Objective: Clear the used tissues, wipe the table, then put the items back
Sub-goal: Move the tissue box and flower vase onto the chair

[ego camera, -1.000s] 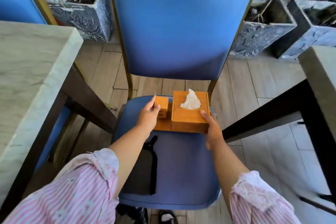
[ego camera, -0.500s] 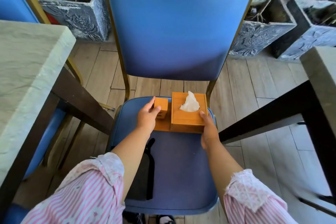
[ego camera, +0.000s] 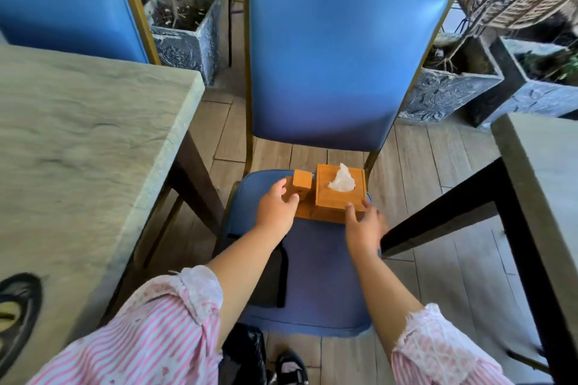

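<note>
A wooden tissue box [ego camera: 339,197], with a white tissue [ego camera: 342,180] poking out of its top, rests on the back of the blue chair seat [ego camera: 319,284]. It shares a wooden base with a small wooden block [ego camera: 302,181] on its left. My left hand [ego camera: 275,209] hovers just in front of the small block, fingers apart. My right hand [ego camera: 364,225] is at the box's front right corner with spread fingers, the fingertips at its edge. Neither hand grips anything.
A black cloth [ego camera: 272,272] lies on the seat's left side. A grey stone table [ego camera: 78,150] is on my left with a dark round object [ego camera: 17,306] near its front edge. Another table [ego camera: 544,184] stands to the right. Stone planters [ego camera: 444,94] line the back, and a black bag [ego camera: 244,350] lies on the floor.
Both hands held the wooden set on the seat before; now they have let go and drawn slightly back. My view has lifted and pulled back, showing more of the left table.
</note>
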`<act>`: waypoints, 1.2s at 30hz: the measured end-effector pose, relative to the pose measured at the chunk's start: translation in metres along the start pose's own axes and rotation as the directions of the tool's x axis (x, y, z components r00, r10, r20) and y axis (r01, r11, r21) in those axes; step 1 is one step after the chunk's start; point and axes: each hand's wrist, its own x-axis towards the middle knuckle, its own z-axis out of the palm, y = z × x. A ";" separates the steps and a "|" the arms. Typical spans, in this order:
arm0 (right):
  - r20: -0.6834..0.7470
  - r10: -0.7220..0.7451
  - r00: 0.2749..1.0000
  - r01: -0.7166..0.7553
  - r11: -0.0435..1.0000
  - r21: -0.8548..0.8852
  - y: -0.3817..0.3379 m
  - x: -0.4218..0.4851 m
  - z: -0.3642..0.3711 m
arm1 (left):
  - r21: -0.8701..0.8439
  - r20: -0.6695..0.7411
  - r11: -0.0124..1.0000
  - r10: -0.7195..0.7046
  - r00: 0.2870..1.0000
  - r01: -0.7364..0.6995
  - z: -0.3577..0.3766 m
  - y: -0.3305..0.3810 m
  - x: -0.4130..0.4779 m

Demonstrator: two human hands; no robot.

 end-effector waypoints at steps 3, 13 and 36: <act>0.032 -0.131 0.991 0.133 0.989 -0.061 -0.026 -0.064 -0.014 | 0.132 0.069 0.983 0.119 0.990 -0.127 -0.034 -0.008 -0.066; 0.195 -0.536 0.821 0.546 0.838 0.005 -0.073 -0.322 -0.049 | 0.463 0.083 0.828 0.314 0.946 -0.316 -0.191 -0.056 -0.272; 0.584 -0.728 0.360 0.884 0.466 0.037 -0.102 -0.609 0.025 | 0.639 -0.250 0.766 0.120 0.961 0.071 -0.389 -0.223 -0.511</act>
